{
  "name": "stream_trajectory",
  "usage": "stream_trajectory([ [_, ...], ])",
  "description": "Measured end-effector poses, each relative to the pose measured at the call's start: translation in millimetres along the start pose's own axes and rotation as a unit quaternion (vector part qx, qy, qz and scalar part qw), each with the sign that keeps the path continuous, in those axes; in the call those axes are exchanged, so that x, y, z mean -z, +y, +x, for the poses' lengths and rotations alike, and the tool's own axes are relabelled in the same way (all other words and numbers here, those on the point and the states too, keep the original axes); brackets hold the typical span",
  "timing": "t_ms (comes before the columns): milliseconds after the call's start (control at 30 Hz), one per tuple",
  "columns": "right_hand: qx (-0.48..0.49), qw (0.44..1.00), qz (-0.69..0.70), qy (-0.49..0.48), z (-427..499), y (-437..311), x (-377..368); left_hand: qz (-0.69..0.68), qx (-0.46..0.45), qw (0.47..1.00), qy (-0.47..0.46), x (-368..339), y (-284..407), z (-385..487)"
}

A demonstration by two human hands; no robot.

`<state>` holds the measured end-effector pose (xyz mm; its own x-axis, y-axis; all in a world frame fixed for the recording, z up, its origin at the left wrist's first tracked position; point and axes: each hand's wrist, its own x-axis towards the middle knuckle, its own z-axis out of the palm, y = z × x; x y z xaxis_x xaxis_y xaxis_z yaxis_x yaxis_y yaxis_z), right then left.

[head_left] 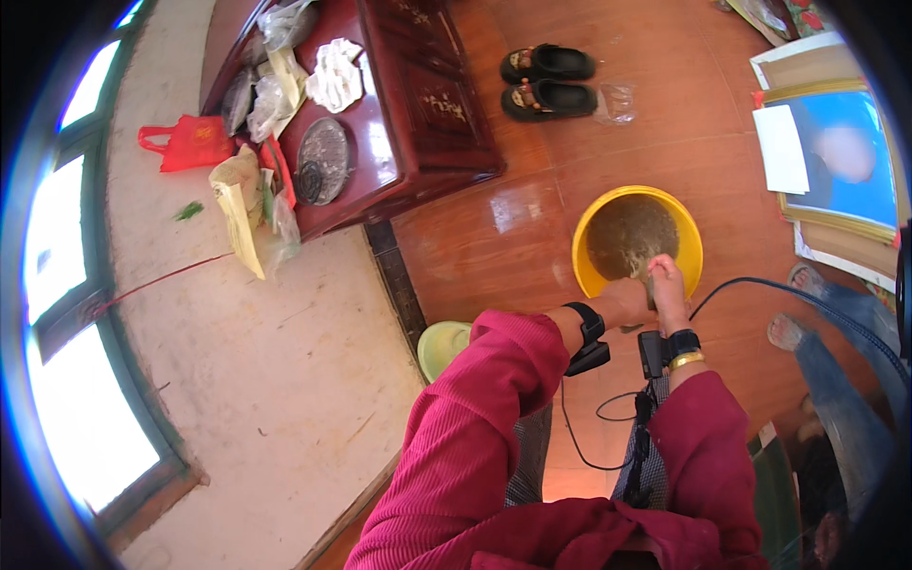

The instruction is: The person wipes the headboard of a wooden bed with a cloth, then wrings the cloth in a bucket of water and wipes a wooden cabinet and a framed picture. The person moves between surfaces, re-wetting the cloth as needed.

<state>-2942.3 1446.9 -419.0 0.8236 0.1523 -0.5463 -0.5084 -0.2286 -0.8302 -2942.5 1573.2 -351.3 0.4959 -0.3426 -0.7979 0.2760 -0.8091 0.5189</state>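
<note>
A yellow bucket [690, 235] stands on the reddish floor before me, with murky brownish water [630, 231] in it. Both of my hands are together over its near rim. My left hand [625, 301] reaches in from the left, its fingers curled; my right hand [667, 285] is closed beside it. Between them shows a bit of a dark greyish cloth-like thing, and water seems to run from it into the bucket. The fingers hide most of it. Each wrist wears a black strap with a small black device, and a gold bracelet [687, 359] circles the right wrist.
A light green basin [442, 348] sits by the wall, left of my arm. Black clogs [548, 100] lie beyond the bucket. A dark red cabinet [427, 107] holds bags and a round tray [324, 160]. Framed pictures [841, 157] and another person's legs [833, 370] are at the right; a dark cable [784, 286] crosses there.
</note>
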Motion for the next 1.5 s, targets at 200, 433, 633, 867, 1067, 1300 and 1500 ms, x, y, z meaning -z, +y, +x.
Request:
stream_trajectory([
  [200, -0.022, 0.995, -0.064, 0.067, -4.6, 15.1, 0.2, 0.014, 0.030, 0.999, -0.029, -7.8, 8.2, 3.0],
  [433, -0.061, 0.989, -0.111, 0.079, -1.1, 32.3, -7.5, 0.033, 0.057, 0.998, -0.003, -17.1, 6.7, 4.6],
  [633, -0.091, 0.986, -0.120, 0.070, 4.9, 46.5, -8.9, 0.056, 0.035, 0.998, 0.017, -21.6, -0.3, 8.5],
  [867, -0.120, 0.982, -0.121, 0.083, 6.1, 59.7, -8.9, 0.075, 0.039, 0.996, 0.009, -24.8, 0.5, 9.5],
  [1067, -0.103, 0.985, -0.109, 0.086, 3.0, 67.3, -6.1, 0.069, 0.032, 0.997, 0.002, -29.5, 1.1, 11.1],
  [1300, -0.123, 0.991, -0.043, 0.037, -4.0, 24.1, 0.7, 0.075, 0.009, 0.997, 0.034, -24.1, 1.0, 6.3],
  [1500, -0.211, 0.949, 0.232, -0.030, -29.9, -30.0, 22.9, -0.373, 0.049, 0.920, 0.113, -1.6, -49.7, -54.8],
])
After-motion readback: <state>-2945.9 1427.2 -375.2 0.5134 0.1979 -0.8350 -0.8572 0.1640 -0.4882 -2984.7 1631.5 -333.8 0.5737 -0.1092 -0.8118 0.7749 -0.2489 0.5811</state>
